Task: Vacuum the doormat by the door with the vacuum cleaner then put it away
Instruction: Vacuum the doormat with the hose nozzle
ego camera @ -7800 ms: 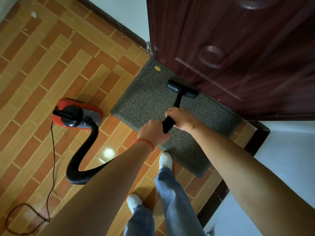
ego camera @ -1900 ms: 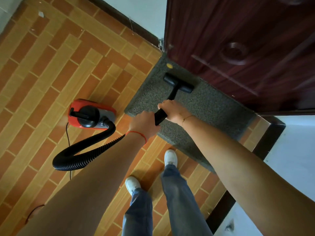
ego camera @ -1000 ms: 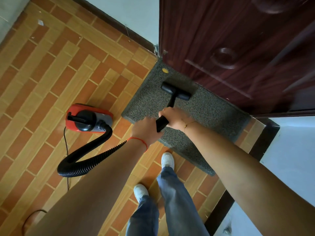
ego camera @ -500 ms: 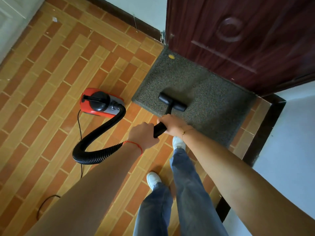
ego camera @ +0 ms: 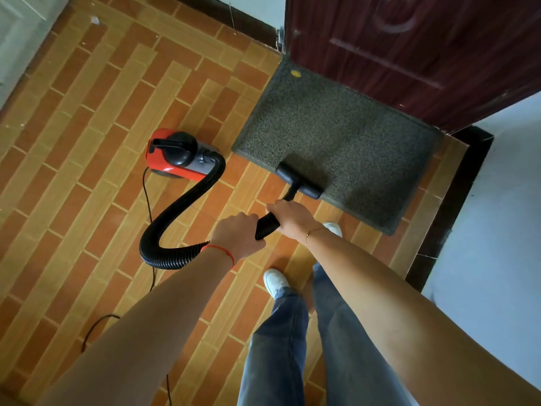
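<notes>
A dark grey doormat [ego camera: 336, 127] lies on the tiled floor in front of a dark red door [ego camera: 409, 48]. The black floor nozzle [ego camera: 298, 180] rests on the mat's near edge. My right hand [ego camera: 289, 216] grips the black wand just behind the nozzle. My left hand [ego camera: 238, 235] grips the ribbed black hose [ego camera: 178, 206] a little further back. The hose curves left to the red and grey vacuum cleaner body [ego camera: 178, 155], which stands on the floor left of the mat.
A thin black power cord [ego camera: 147, 200] trails from the vacuum cleaner toward the lower left. My two feet in white shoes [ego camera: 275, 281] stand on the orange tiles near the mat. A white wall with black skirting [ego camera: 456, 200] rises at the right.
The nozzle has been drawn back from beside the door to the mat's near edge. I have stepped back, and the hose now bends in an S.
</notes>
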`<action>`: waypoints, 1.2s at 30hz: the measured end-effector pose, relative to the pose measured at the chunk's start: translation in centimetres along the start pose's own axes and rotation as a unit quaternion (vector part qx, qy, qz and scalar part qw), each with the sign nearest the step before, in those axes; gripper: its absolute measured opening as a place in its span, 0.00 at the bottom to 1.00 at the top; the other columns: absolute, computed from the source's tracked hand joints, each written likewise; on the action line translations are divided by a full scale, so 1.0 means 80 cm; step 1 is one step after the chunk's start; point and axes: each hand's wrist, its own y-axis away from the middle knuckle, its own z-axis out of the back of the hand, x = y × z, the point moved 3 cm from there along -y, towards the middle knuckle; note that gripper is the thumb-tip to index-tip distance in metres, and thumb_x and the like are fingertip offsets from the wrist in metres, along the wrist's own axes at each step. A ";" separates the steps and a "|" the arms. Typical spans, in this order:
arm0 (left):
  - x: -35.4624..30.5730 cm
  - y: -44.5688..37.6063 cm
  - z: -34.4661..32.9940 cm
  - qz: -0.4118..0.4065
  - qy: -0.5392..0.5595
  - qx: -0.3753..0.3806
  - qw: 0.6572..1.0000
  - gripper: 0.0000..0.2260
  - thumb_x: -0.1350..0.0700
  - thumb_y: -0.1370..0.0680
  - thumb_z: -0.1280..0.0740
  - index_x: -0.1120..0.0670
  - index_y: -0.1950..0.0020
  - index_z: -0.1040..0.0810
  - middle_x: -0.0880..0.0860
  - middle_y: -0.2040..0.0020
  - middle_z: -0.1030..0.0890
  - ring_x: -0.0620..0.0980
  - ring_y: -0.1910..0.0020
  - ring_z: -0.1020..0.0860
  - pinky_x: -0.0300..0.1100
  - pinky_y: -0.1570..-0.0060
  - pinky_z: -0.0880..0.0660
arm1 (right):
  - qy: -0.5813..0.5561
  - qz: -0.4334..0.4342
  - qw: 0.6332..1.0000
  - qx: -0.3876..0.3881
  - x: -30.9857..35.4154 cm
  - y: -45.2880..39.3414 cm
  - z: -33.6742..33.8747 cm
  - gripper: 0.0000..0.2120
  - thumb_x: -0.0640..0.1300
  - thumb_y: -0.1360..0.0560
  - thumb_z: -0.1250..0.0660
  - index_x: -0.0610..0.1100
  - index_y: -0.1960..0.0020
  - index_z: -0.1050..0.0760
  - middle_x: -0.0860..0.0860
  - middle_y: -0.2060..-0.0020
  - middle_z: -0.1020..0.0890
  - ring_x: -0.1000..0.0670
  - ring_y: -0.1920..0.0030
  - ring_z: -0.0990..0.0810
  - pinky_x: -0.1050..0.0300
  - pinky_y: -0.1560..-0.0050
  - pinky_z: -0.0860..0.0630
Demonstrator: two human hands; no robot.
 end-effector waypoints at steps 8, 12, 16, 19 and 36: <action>-0.036 -0.013 -0.007 -0.027 -0.004 -0.007 1.000 0.13 0.48 0.24 0.37 0.53 0.43 0.26 0.48 0.65 0.29 0.50 0.65 0.23 0.41 0.69 0.28 | 0.002 -0.032 0.999 -0.007 -0.034 0.019 -0.007 0.06 0.39 0.23 0.38 0.42 0.47 0.28 0.45 0.51 0.21 0.42 0.55 0.19 0.55 0.64 0.31; -0.065 -0.034 0.003 -0.036 -0.008 -0.008 0.999 0.12 0.49 0.24 0.36 0.53 0.44 0.26 0.49 0.65 0.29 0.50 0.67 0.26 0.41 0.71 0.31 | -0.011 -0.041 0.999 -0.015 -0.069 0.024 0.000 0.03 0.39 0.23 0.38 0.43 0.49 0.29 0.46 0.51 0.22 0.43 0.55 0.20 0.54 0.63 0.31; -0.097 -0.062 0.017 -0.039 -0.008 -0.012 0.999 0.12 0.49 0.24 0.37 0.53 0.45 0.26 0.49 0.66 0.30 0.50 0.68 0.27 0.41 0.72 0.32 | -0.018 -0.040 0.999 -0.032 -0.113 0.020 0.012 0.05 0.40 0.23 0.39 0.46 0.55 0.34 0.47 0.52 0.22 0.44 0.55 0.20 0.55 0.64 0.32; -0.125 -0.089 0.032 -0.033 -0.002 -0.018 0.999 0.12 0.49 0.24 0.36 0.53 0.45 0.26 0.49 0.66 0.30 0.50 0.68 0.28 0.41 0.71 0.32 | -0.023 -0.045 0.998 -0.037 -0.153 0.015 0.026 0.04 0.40 0.23 0.39 0.46 0.54 0.33 0.48 0.50 0.22 0.44 0.53 0.20 0.55 0.62 0.31; -0.302 -0.282 0.160 0.018 0.101 -0.033 0.994 0.09 0.50 0.26 0.35 0.54 0.51 0.24 0.48 0.66 0.28 0.52 0.68 0.26 0.41 0.71 0.32 | 0.028 -0.009 0.999 -0.018 -0.410 -0.035 0.182 0.03 0.39 0.24 0.38 0.44 0.52 0.28 0.47 0.51 0.21 0.43 0.52 0.19 0.52 0.60 0.27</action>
